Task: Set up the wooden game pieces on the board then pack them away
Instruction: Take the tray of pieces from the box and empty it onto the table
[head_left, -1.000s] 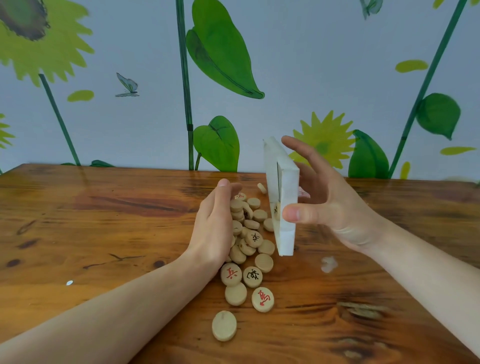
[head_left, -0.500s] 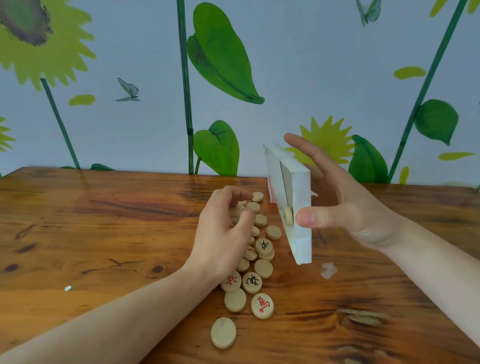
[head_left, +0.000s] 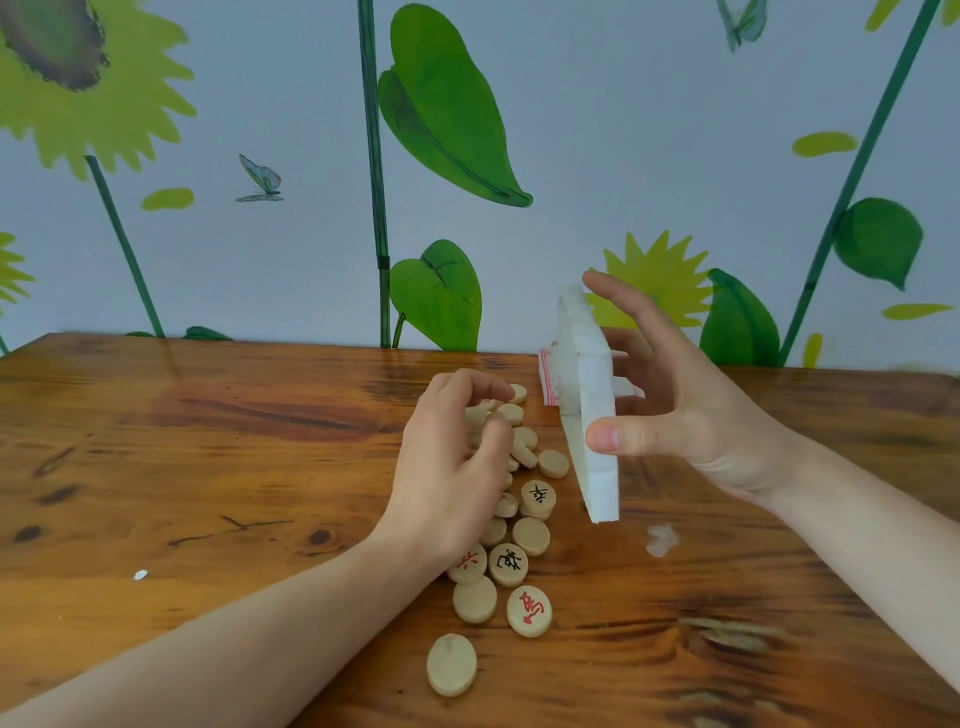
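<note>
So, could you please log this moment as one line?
left hand: curled over wooden pieces | right hand: holds white box tipped on edge | table

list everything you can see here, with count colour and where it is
wooden game pieces: a loose pile, exact count hidden, pale wood, some marked red or black, table centre
white box: one, tilted on edge, right of the pile
table: one, glossy brown wood
white scrap: one, on table below the box
wall: pale blue with green leaves and sunflowers
left hand: fingers curled over the pile
right hand: holds the box, thumb on its near face
</note>
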